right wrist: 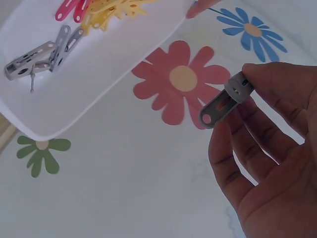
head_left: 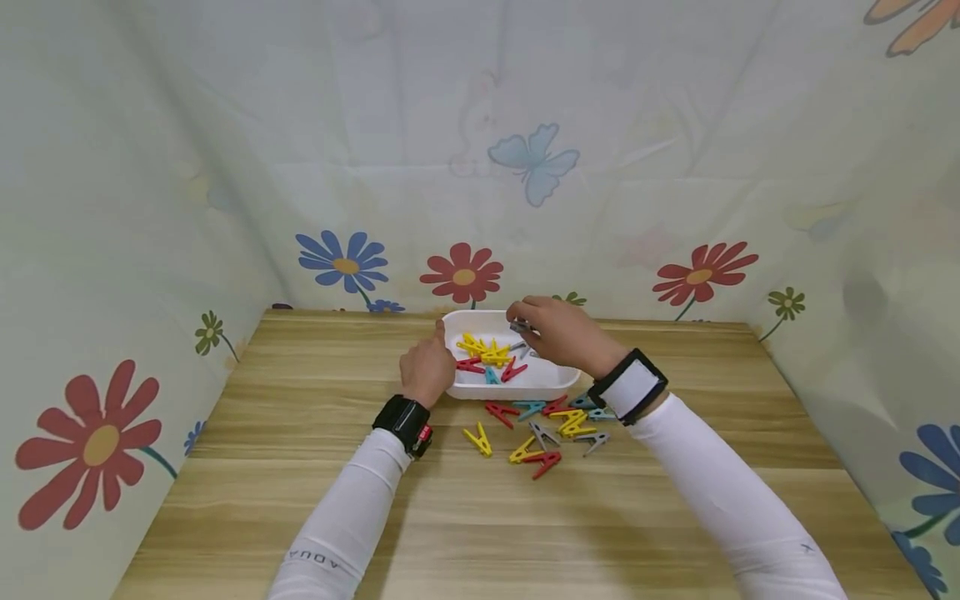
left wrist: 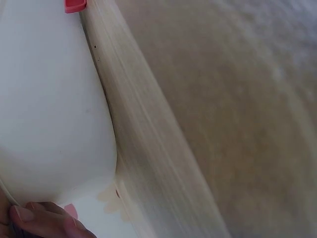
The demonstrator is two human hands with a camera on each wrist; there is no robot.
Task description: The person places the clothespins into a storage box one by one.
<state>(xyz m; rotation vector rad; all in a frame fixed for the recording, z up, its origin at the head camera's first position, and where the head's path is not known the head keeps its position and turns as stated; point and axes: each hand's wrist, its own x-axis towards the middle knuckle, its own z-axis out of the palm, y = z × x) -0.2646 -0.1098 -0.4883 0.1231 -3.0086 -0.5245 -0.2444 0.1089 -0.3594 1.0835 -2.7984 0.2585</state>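
My right hand (head_left: 562, 332) is raised over the right half of a white plastic tray (head_left: 525, 392). Its thumb and fingers pinch a grey clothespin (right wrist: 220, 106), clear in the right wrist view. My left hand (head_left: 429, 367) grips the tray's left end, its fingertips (left wrist: 44, 223) against the outer wall in the left wrist view. Inside the tray lie several yellow clothespins (head_left: 495, 356), red clothespins (head_left: 512, 370), a teal one (head_left: 491, 377) and grey ones (right wrist: 64, 49) towards the right.
Loose clothespins lie on the wooden table (head_left: 300, 400) in front of the tray, among them a yellow one (head_left: 478, 440), a red one (head_left: 543, 462) and a grey one (head_left: 594, 442). Flower-printed cloth (head_left: 420, 200) stands behind the table and along both sides.
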